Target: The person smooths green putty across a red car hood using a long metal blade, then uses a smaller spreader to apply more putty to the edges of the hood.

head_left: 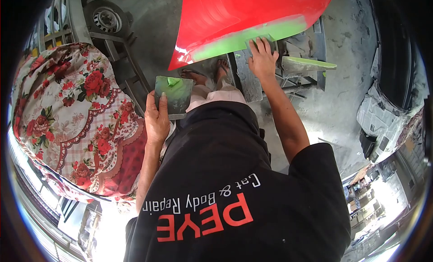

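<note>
Floral cloth point(76, 117), patterned with red roses on a pale ground, covers a rounded shape at the far left; what lies beneath it is hidden. Just beside it, the left hand point(157, 120) is clamped on a flat, squarish metal board point(173, 97), thumb on its face, with a dab of bright green putty point(173, 81) near the top edge. Bare feet in sandals show below it on the grey concrete floor point(343, 104). Further right, the right hand point(262, 57) presses a small spreader point(260, 42), mostly hidden under spread fingers, flat against the glossy red body panel point(234, 14), on a smeared strip of green filler point(243, 39) along the panel's lower edge. Its top is cut off by the frame.
</note>
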Demonstrator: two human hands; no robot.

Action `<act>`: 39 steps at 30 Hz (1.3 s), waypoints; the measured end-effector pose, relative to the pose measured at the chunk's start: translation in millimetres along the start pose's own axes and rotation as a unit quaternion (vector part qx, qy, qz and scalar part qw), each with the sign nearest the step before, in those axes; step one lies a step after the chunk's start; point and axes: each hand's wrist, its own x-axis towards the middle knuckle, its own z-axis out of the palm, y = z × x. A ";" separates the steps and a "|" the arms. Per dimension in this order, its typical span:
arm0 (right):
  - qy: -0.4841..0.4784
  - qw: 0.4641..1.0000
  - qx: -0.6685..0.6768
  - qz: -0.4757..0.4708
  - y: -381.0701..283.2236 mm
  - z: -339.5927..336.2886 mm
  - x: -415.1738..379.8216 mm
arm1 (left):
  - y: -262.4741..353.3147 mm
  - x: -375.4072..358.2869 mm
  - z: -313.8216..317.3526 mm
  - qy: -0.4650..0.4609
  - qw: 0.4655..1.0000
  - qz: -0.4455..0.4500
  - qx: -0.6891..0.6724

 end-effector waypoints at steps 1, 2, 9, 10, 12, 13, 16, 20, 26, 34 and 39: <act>-0.005 1.000 -0.011 -0.007 3.5 4.2 -8.7 | 1.0 -0.6 -0.6 0.002 1.000 -0.004 0.008; -0.009 1.000 -0.022 -0.015 6.6 8.7 -16.2 | 1.4 -1.1 -0.9 0.003 1.000 -0.008 0.016; -0.045 0.999 -0.005 0.000 11.9 4.2 -38.7 | -1.8 -1.0 1.1 0.013 1.000 0.009 -0.001; 0.016 1.000 0.013 -0.010 0.9 -8.7 -27.4 | -2.5 -1.4 0.7 0.018 1.000 0.013 0.016; 0.069 0.997 0.031 -0.011 -16.2 -22.6 -20.0 | -2.7 -8.2 0.1 0.015 0.999 0.011 0.036; 0.064 0.998 0.009 -0.007 -17.4 -20.2 -3.4 | -0.9 -6.1 1.9 0.009 1.000 0.001 0.013; 0.061 0.998 -0.018 -0.002 -20.4 -15.5 32.3 | -0.1 -2.8 1.6 0.004 1.000 -0.004 0.003; 0.009 0.999 -0.043 0.016 -24.1 -18.2 44.9 | -5.2 -2.5 -0.4 0.028 0.999 0.018 0.027; -0.035 0.999 -0.031 0.007 -20.4 -22.0 12.7 | 1.7 -1.5 0.5 0.018 1.000 -0.010 0.014; -0.068 0.997 -0.030 0.030 1.7 -17.0 -20.2 | -6.0 5.1 -3.1 0.023 1.000 0.018 0.010; 0.082 0.996 -0.030 0.004 15.0 -33.8 15.5 | -7.1 1.1 -2.7 0.010 1.000 -0.018 -0.011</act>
